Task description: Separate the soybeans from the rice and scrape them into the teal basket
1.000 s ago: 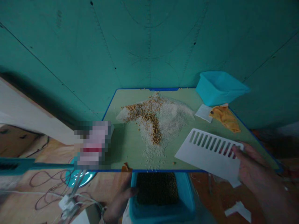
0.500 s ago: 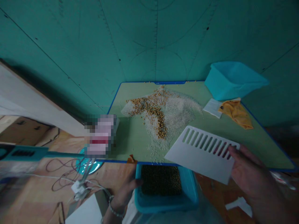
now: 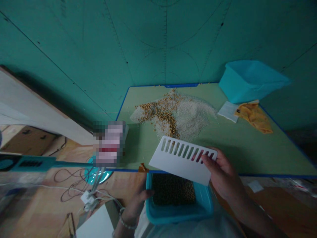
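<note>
My right hand [image 3: 223, 173] is closed on the end of a white slotted scraper [image 3: 180, 167], its thumb lying over the slots. The scraper is tilted over the table's front edge and hides part of the grain behind it. Below it, a blue plastic bin [image 3: 179, 216] holds small dark green grains [image 3: 170, 191] with tan ones at the right. My left hand [image 3: 137, 200] grips the bin's left wall, thumb at the rim, other fingers mostly hidden. On the table, yellow-tan beans [image 3: 167, 115] lie mixed with white grains [image 3: 194, 115].
The light green table [image 3: 252, 152] has a blue edge. At its back right stand another blue bin [image 3: 237, 89], a white packet [image 3: 228, 111] and an orange cloth [image 3: 255, 117]. A phone-like device on a teal stand arm [image 3: 71, 164] juts in at left. Cables lie on the floor.
My right hand has moved the scraper left, from the table's right side to above the bin, near the bean pile. My left hand stays on the bin. The view has shifted slightly.
</note>
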